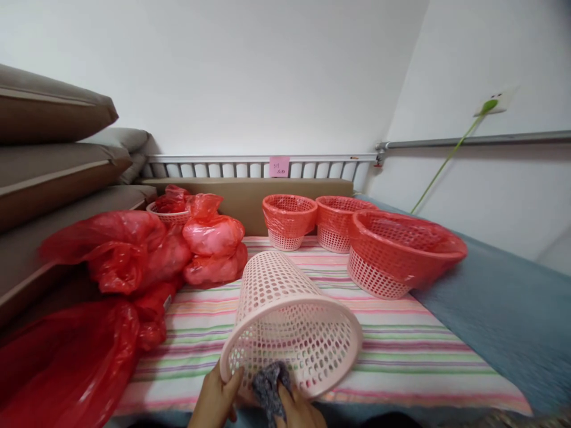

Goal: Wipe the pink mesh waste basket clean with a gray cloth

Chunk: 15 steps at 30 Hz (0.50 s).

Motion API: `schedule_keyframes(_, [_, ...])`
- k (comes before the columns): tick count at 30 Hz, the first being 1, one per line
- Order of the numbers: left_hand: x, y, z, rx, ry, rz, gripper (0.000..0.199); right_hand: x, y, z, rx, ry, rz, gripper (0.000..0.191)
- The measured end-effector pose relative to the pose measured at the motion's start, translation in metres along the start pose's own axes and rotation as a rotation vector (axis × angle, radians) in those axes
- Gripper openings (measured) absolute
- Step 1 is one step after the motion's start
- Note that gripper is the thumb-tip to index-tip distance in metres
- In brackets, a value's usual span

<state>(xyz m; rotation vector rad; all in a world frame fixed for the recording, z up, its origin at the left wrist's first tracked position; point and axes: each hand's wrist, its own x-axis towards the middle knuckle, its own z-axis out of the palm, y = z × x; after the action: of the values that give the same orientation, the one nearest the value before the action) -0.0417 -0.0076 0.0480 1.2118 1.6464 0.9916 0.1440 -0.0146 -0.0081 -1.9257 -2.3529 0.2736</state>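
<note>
A pale pink perforated wastebasket lies on its side on the striped cloth, its mouth facing me. My left hand grips the lower left of its rim, thumb on the inner side. In my right hand is a crumpled dark grey cloth, pressed against the inside of the basket near the lower rim. The fingertips of the right hand are partly hidden by the cloth.
Three baskets lined with red bags, among them a large one, stand at the right rear. Filled red plastic bags and a loose red bag lie left. Stacked cushions rise at the far left. A striped cloth covers the surface.
</note>
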Motion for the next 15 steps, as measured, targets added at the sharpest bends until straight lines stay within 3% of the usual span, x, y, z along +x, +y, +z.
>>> schedule_keyframes(5, [-0.001,-0.011,-0.008,-0.008,-0.048,-0.018,0.052,0.009,-0.024,-0.024,0.042,-0.039,-0.075,0.055])
schedule_keyframes(9, [0.001,-0.029,-0.001,-0.130,-0.137,-0.062,0.078,0.037,-0.032,-0.046,0.024,-0.066,-0.050,0.052])
schedule_keyframes(12, [0.002,-0.045,0.018,-0.280,-0.200,-0.123,0.092,0.070,-0.029,-0.058,0.018,-0.029,-0.011,0.048])
schedule_keyframes(15, [0.000,-0.059,0.050,-0.420,-0.256,-0.222,0.091,0.104,-0.022,-0.063,0.135,0.053,0.111,0.044])
